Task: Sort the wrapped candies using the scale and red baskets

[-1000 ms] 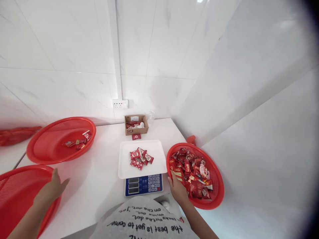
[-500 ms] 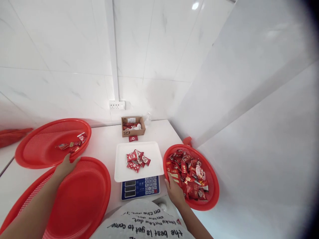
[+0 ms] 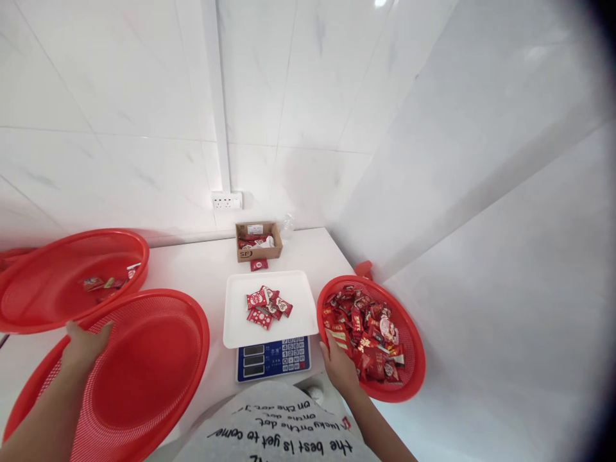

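Note:
My left hand (image 3: 85,348) is at the far rim of the near red plastic basket (image 3: 144,359), thumb over the inside and fingers on the outer side, closed on the rim. That basket holds nothing. Just behind it, a second red basket (image 3: 62,282) has a few wrapped sweets in it. On the right, my right hand (image 3: 341,367) grips the near left rim of a third red basket (image 3: 418,378), full of red-wrapped sweets (image 3: 366,333). Several red sweet packets (image 3: 268,307) lie on the white tray (image 3: 298,301) of a blue scale (image 3: 272,359) between my arms.
A small cardboard box (image 3: 258,253) with red packets stands by the wall, with one packet (image 3: 258,264) before it. Clear crumpled plastic (image 3: 287,226) lies beside the box. The wall at right runs close to the full basket. A socket (image 3: 227,201) is on the back wall.
The far left basket has slid left, and my left hand has moved left and down from its rim to the near basket, which has shifted slightly. My right hand keeps its hold.

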{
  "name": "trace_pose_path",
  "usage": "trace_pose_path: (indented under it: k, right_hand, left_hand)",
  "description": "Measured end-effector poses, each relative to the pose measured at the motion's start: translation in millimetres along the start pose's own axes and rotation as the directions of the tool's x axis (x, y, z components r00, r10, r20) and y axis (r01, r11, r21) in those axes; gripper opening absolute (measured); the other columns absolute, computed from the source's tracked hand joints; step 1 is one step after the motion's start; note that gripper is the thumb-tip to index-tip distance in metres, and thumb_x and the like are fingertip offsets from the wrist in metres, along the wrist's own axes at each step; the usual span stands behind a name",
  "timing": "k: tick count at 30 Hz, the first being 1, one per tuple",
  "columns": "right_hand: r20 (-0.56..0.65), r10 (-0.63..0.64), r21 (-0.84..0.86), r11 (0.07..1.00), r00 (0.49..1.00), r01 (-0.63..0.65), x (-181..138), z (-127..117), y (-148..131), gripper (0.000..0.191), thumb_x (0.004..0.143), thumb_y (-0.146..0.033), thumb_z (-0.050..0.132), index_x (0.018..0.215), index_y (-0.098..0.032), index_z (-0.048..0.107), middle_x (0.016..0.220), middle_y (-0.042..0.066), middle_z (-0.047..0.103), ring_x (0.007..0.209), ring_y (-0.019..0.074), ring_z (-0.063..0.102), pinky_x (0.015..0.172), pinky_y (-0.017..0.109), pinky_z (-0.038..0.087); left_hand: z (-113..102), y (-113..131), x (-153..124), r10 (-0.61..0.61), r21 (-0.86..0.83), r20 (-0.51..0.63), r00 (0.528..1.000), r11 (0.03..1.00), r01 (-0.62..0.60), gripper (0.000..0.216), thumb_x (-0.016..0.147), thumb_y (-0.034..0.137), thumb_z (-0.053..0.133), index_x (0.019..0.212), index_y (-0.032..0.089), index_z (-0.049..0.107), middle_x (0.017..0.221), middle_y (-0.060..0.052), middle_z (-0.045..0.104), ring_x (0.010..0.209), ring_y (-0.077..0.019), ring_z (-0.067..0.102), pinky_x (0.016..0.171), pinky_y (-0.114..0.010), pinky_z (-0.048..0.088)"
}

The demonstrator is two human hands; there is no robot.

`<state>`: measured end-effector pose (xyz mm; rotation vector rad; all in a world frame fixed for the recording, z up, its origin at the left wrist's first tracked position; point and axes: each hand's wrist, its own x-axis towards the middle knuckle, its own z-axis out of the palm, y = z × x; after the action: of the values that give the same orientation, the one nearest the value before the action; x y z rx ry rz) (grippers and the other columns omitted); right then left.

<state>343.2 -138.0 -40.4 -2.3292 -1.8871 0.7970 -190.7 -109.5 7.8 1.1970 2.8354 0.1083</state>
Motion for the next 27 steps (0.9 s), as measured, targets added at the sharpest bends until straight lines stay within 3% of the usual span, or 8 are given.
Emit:
trace_pose_path:
  k: [3,6,10,13,15,20,24,27]
  right_hand:
    - [0.003,-0.002,0.006,1.0,1.0,0.002,0,-1,-1,0.055,0.091,-0.041,0.018,0.138,-0.016,0.026,0.132,0.012,0.047,0.118,0.0223,0.048,0.088,0.034,0.04]
    - [-0.001,0.0,-0.005,1.0,1.0,0.0,-1,-1,-2,0.055,0.091,-0.041,0.018,0.139,-0.016,0.025,0.133,0.012,0.046,0.118,0.0226,0.048,0.089,0.034,0.04]
    - [0.0,-0.003,-0.006,1.0,1.0,0.003,-1,-1,-2,0.055,0.091,-0.041,0.018,0.139,-0.015,0.025,0.135,0.012,0.045,0.12,0.0226,0.046,0.091,0.034,0.039]
    - [0.0,0.004,0.0,1.0,1.0,-0.004,-1,0,-2,0.055,0.091,-0.041,0.018,0.139,-0.015,0.026,0.135,0.013,0.045,0.12,0.0231,0.046,0.091,0.035,0.039]
    - [0.0,0.002,0.002,1.0,1.0,-0.002,-1,0,-1,0.055,0.091,-0.041,0.018,0.139,-0.015,0.026,0.135,0.012,0.045,0.12,0.0233,0.046,0.09,0.035,0.039]
    - [-0.015,-0.005,-0.003,1.0,1.0,0.005,0,1,0,0.054,0.091,-0.041,0.019,0.138,-0.015,0.026,0.133,0.013,0.046,0.117,0.0235,0.048,0.089,0.035,0.04]
    - [-0.011,-0.002,0.002,1.0,1.0,0.002,0,1,0,0.054,0.091,-0.041,0.019,0.138,-0.015,0.027,0.133,0.013,0.047,0.119,0.0231,0.047,0.09,0.034,0.039]
    - [-0.013,-0.005,-0.004,1.0,1.0,0.005,0,1,-1,0.054,0.091,-0.04,0.019,0.138,-0.014,0.028,0.131,0.014,0.048,0.118,0.0245,0.048,0.089,0.036,0.04]
  left_hand:
    - [17,15,-19,-0.134,-0.204,0.114,0.984,0.967,0.155,0.077,0.083,0.05,0.034,0.138,0.004,0.006,0.135,-0.022,0.04,0.114,-0.0341,0.049,0.087,-0.047,0.043]
    - [34,41,-53,0.044,-0.392,0.258,0.965,0.918,0.062,0.082,0.083,0.052,0.035,0.14,0.009,-0.004,0.139,-0.021,0.034,0.121,-0.0333,0.043,0.094,-0.045,0.038]
    - [49,82,-102,0.372,-0.579,0.346,0.861,0.807,-0.116,0.078,0.083,0.051,0.037,0.142,0.014,0.002,0.136,-0.02,0.04,0.124,-0.029,0.041,0.096,-0.041,0.038]
    - [58,102,-124,0.56,-0.598,0.289,0.776,0.739,-0.311,0.077,0.08,0.043,0.046,0.141,0.015,0.009,0.143,-0.017,0.03,0.13,-0.0266,0.031,0.101,-0.039,0.035]
    - [62,111,-128,0.603,-0.576,0.268,0.751,0.726,-0.377,0.073,0.081,0.039,0.045,0.141,0.014,0.012,0.146,-0.016,0.023,0.134,-0.0259,0.023,0.102,-0.039,0.034]
    - [64,127,-121,0.564,-0.547,0.27,0.78,0.757,-0.358,0.067,0.087,0.039,0.036,0.142,0.012,0.009,0.147,-0.02,0.016,0.135,-0.0291,0.015,0.1,-0.046,0.033]
    - [66,145,-118,0.505,-0.418,0.064,0.861,0.797,-0.436,0.062,0.087,0.042,0.036,0.139,0.009,0.023,0.147,-0.023,0.013,0.135,-0.0343,0.01,0.103,-0.053,0.024]
    - [72,161,-123,0.637,-0.32,-0.057,0.769,0.718,-0.619,0.056,0.086,0.041,0.038,0.134,0.012,0.035,0.146,-0.019,0.022,0.136,-0.0323,0.011,0.106,-0.051,0.018]
